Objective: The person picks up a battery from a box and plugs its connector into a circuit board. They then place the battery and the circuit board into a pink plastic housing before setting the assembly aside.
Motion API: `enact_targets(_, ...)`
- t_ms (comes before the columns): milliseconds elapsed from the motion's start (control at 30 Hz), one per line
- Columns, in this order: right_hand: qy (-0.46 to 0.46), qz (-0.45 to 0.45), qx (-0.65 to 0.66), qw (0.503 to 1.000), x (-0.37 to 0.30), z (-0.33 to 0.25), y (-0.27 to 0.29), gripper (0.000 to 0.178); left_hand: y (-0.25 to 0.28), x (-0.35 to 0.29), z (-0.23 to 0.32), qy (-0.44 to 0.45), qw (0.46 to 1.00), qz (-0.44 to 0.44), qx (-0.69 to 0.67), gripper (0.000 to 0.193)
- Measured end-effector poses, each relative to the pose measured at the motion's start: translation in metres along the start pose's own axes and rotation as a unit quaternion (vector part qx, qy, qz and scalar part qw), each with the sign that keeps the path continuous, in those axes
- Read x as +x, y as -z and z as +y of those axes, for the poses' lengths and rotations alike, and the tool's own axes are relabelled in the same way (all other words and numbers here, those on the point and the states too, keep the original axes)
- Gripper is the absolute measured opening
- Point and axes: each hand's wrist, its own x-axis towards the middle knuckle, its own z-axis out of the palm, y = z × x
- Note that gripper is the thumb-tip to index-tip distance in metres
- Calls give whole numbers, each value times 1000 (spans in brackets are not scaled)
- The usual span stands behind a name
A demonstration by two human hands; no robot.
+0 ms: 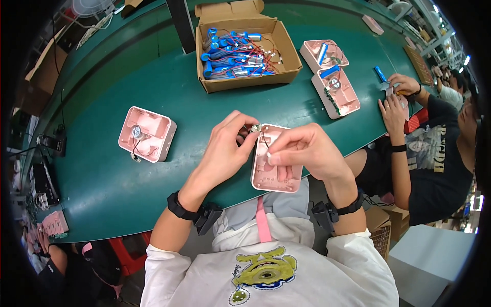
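Before me, at the table's near edge, lies a pink plastic housing, its open side up. My left hand is closed at the housing's far left corner, pinching a small green circuit board between thumb and forefinger. Over the housing, my right hand pinches a small white connector between thumb and forefinger. A dark wire runs between the board and the connector. The right hand covers part of the housing's inside.
A cardboard box of blue cylindrical batteries with wires stands beyond my hands. Another pink housing with a round metal part sits at the left. Two more housings with batteries lie at the right, near a co-worker's hands.
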Motion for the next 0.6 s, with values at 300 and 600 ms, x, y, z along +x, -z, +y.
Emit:
enact_targets(300,205,219,-449,842,25,27,-5,7,-6,-2,4,-51,998,20,16,14)
enact_targets(600,197,225,-449,842,27,23,-9,7,-6,-1,2,-96,994,26,44,15)
